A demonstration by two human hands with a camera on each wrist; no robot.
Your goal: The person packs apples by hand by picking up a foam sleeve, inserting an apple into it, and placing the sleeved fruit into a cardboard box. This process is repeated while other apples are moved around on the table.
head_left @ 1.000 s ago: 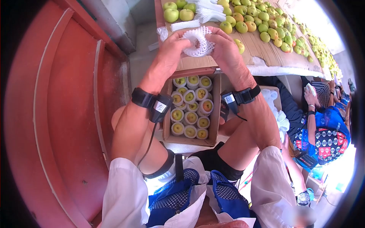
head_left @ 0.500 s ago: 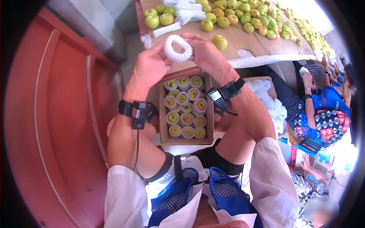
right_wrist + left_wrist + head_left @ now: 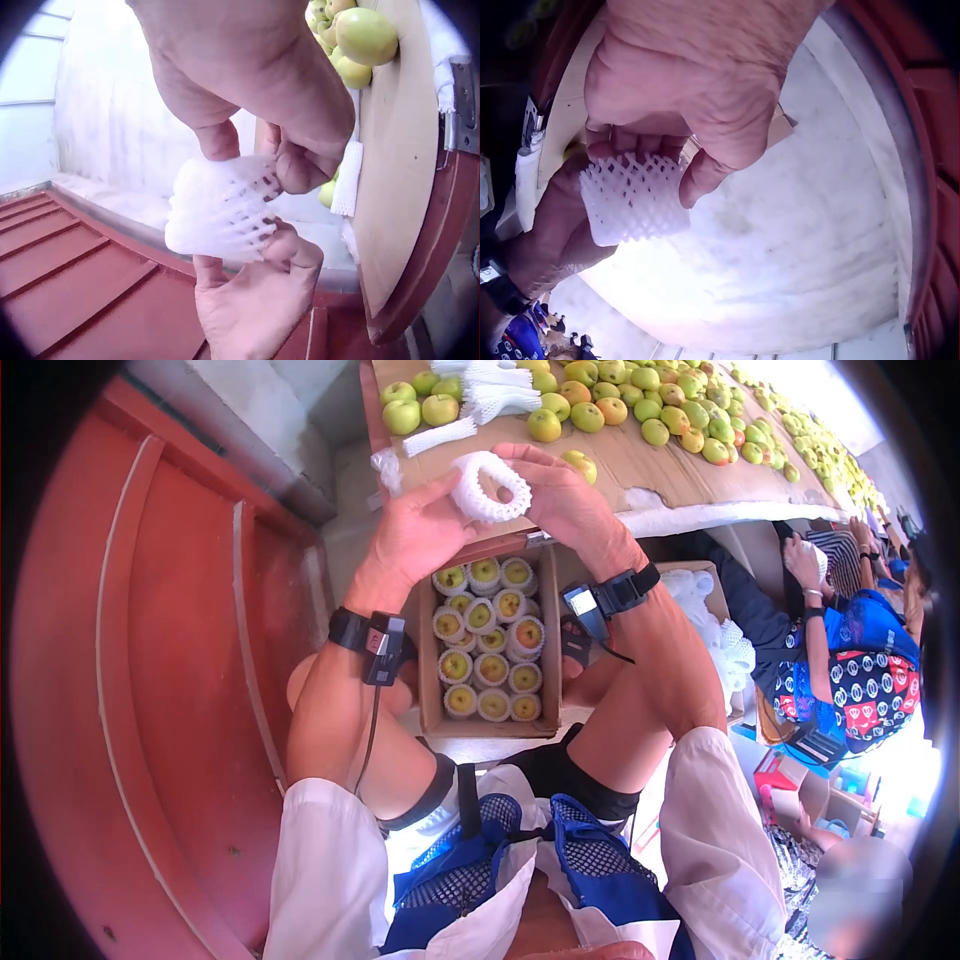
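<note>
A white foam fruit net (image 3: 488, 510) forms a hollow ring between both hands, above the near edge of the tabletop in the head view. My left hand (image 3: 415, 532) grips its left side, thumb on one face and fingers on the other. From the opposite side my right hand (image 3: 568, 502) pinches the ring with thumb and fingers. The left wrist view shows the lattice wall of the net (image 3: 634, 201) under the left thumb. In the right wrist view the same net (image 3: 217, 210) looks smooth and thick at one end, openly meshed at the other.
Below the hands stands a cardboard box (image 3: 428, 690) packed with net-wrapped apples (image 3: 491, 670). Loose apples (image 3: 655, 432) and flat foam nets (image 3: 440, 437) lie on the cardboard-covered table (image 3: 640, 470). More foam nets (image 3: 735, 650) fill a box at right. A red door (image 3: 190, 690) stands left; another person (image 3: 850, 660) works at right.
The fingers that pressed into the net a second ago now hold it from outside, and it has become a rounder, thicker-rimmed ring. Since half a second ago both hands have shifted slightly right.
</note>
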